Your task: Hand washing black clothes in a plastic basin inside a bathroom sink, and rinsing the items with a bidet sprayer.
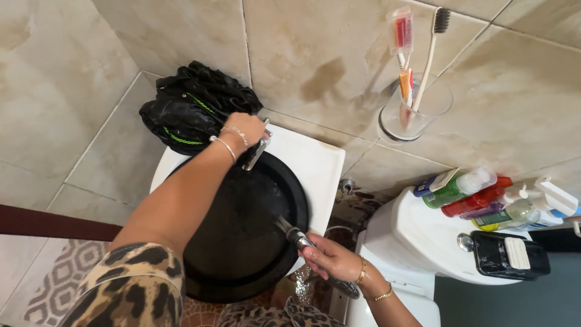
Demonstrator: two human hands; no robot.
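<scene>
Upper left of centre: a black bag [193, 106] rests on the white sink [318, 163] edge. The left hand [245, 130] is closed around the tap handle [257, 151]. Centre: a black round basin [242, 230] sits in the sink. Lower centre-right: the right hand [330, 257] grips a spray nozzle [296, 235] aimed into the basin.

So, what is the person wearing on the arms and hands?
The left hand is bare, with two thin silver bangles at the wrist and a leopard-print short sleeve above. The right hand is bare too, with two thin gold bracelets at its wrist.
</scene>
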